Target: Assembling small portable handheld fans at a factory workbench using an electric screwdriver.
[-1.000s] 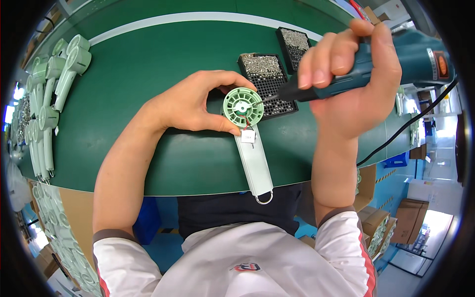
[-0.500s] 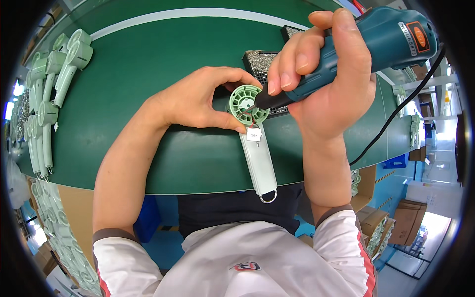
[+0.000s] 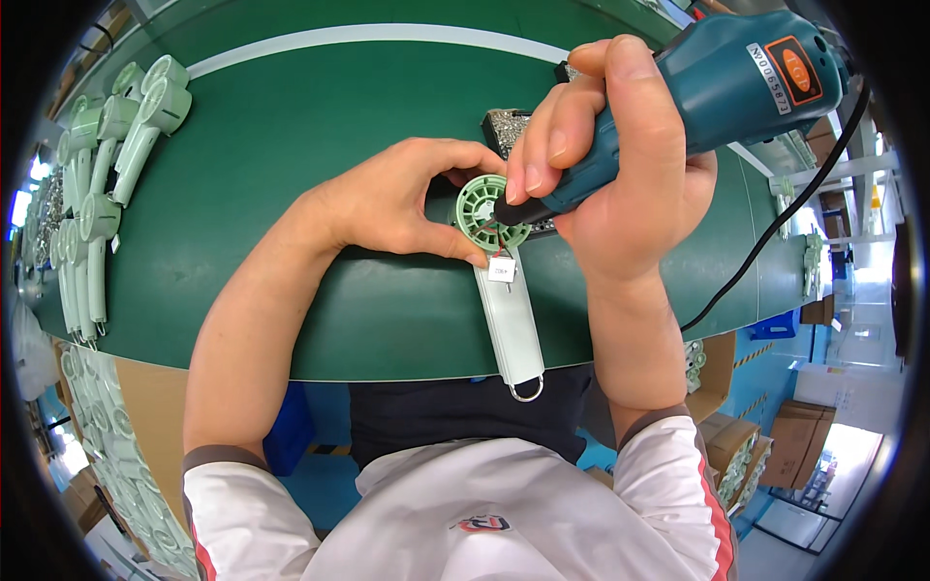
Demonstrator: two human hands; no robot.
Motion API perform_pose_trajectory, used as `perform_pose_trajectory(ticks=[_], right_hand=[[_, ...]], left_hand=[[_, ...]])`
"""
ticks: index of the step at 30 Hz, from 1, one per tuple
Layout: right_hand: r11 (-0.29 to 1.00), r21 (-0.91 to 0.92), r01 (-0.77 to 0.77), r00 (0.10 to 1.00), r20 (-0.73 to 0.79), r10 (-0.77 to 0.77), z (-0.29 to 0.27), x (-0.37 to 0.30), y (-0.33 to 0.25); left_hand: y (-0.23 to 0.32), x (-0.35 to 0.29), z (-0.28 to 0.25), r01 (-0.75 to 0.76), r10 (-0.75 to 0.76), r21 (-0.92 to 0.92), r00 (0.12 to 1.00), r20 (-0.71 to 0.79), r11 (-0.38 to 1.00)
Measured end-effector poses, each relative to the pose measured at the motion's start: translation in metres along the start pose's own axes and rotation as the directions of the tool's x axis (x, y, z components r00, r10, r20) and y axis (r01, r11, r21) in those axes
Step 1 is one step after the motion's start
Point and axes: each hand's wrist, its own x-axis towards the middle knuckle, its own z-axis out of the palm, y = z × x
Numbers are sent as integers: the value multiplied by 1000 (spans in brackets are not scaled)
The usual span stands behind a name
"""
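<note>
A handheld fan housing (image 3: 511, 327), pale green with a round slotted head, a long white handle and a wire loop at its end, lies on the green table. My left hand (image 3: 407, 201) grips its round head between thumb and fingers. A small white tag (image 3: 501, 269) and a red wire show just below the head. In my right hand (image 3: 630, 174) is a teal electric screwdriver (image 3: 741, 82), held at a slant. Its black nose is over the fan head and the bit points into the middle; my fingers and the nose hide part of the head.
Behind my hands stands a black tray (image 3: 504, 126) of small metal screws, partly covered. Several more green fan housings (image 3: 97, 184) are piled at the table's left. The screwdriver's black cord (image 3: 775, 228) hangs at the right. Boxes (image 3: 799, 441) stand beyond the table.
My right hand and the screwdriver have come left and slightly down, so the nose covers more of the fan head. The left hand keeps its hold.
</note>
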Motion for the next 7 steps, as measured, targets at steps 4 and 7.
perform_pose_trajectory(ticks=[4, 7], right_hand=[[998, 7, 64, 998, 24, -64, 2, 1, 3], [987, 73, 146, 960, 232, -159, -1, 3, 5]], left_hand=[[-1, 1, 1, -22, 22, -1, 1000, 0, 1000], [4, -1, -3, 54, -54, 8, 998, 39, 999]])
